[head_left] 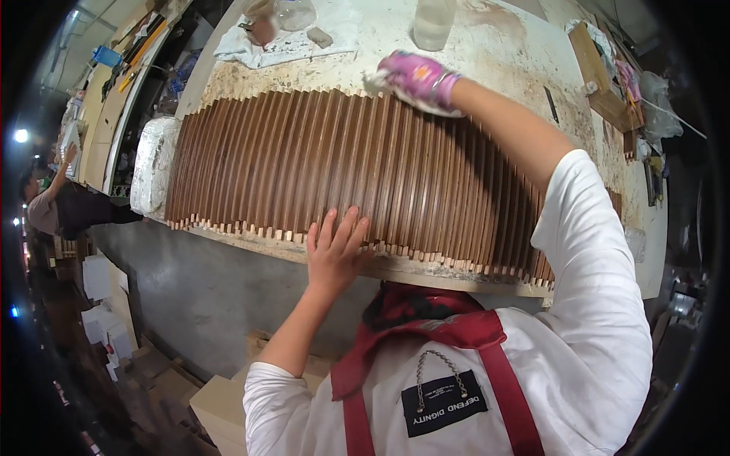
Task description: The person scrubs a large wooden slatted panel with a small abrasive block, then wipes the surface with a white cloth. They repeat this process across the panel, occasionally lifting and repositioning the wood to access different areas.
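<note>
A long row of dark brown wooden slats lies side by side across the bench, with pale tenon ends along the near edge. My bare left hand rests on the near ends of the middle slats, its fingers stretched out. At their far ends is my right hand, in a pink flowered glove. It is closed over a white cloth that touches the slats; part of the cloth is hidden beneath the glove.
A wrapped silvery block stands against the row's left end. At the back are a clear container and a white rag with jars on it. A wooden box sits at the right. Another person works far left.
</note>
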`<state>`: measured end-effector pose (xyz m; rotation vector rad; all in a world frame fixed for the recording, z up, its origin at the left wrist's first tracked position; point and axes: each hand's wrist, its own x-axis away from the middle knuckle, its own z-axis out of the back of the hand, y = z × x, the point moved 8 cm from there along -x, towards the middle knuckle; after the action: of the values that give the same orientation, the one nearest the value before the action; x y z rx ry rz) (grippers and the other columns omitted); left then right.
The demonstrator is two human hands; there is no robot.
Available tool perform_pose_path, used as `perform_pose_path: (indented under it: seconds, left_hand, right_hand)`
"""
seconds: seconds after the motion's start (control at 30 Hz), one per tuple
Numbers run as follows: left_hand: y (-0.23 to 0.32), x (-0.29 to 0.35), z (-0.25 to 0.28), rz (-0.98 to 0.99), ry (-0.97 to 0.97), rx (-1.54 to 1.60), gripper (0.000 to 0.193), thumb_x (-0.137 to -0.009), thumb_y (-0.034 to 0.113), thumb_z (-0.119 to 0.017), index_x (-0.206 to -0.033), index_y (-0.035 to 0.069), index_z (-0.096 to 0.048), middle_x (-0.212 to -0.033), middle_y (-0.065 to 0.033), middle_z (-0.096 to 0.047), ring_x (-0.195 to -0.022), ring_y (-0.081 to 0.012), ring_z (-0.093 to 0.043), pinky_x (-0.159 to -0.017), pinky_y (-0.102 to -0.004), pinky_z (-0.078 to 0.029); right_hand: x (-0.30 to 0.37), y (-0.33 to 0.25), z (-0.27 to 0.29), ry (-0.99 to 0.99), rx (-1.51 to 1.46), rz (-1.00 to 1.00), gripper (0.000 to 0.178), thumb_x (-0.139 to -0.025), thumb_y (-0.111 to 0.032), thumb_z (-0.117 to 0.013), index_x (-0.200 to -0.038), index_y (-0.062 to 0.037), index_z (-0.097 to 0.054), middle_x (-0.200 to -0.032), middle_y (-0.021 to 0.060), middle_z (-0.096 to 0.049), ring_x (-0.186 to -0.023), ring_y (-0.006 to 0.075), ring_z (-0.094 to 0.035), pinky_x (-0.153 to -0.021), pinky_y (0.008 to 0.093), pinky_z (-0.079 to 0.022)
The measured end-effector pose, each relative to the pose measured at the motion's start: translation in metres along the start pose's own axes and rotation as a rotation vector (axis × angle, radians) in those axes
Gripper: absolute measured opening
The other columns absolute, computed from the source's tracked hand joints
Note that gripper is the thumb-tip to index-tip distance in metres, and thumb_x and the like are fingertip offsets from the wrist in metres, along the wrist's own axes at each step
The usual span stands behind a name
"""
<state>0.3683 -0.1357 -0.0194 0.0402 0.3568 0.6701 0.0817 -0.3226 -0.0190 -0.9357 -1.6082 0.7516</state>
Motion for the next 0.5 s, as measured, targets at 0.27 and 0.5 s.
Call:
perform_pose_path:
  seconds: [0.27, 0.5]
  left_hand:
    - [0.001, -0.002, 0.005, -0.032, 0.058, -0.005, 0.056, -0.088, 0.046, -0.062, -0.138, 0.022, -0.055, -0.150, -0.0061, -0.046, -0.140, -0.0315, -0.037, -0.115, -0.0516, -0.021]
    - [0.001, -0.011, 0.012, -0.022, -0.070, 0.060, 0.066, -0.080, 0.056, -0.066, -0.137, 0.024, -0.056, -0.152, -0.0071, -0.043, -0.142, -0.0311, -0.033, -0.117, -0.0512, -0.014]
  right_hand:
    - [0.012, -0.012, 0.033, 0.134, 0.546, 0.070, 0.042, -0.098, -0.021, -0.056, -0.136, -0.0034, -0.053, -0.107, 0.0144, -0.069, -0.063, 0.0124, -0.062, -0.055, 0.0240, -0.057]
    - [0.032, -0.038, -0.006, 0.147, 1.190, 0.149, 0.037, -0.099, -0.019, -0.053, -0.135, -0.0098, -0.056, -0.108, 0.0146, -0.071, -0.093, 0.0226, -0.070, -0.080, 0.0342, -0.060]
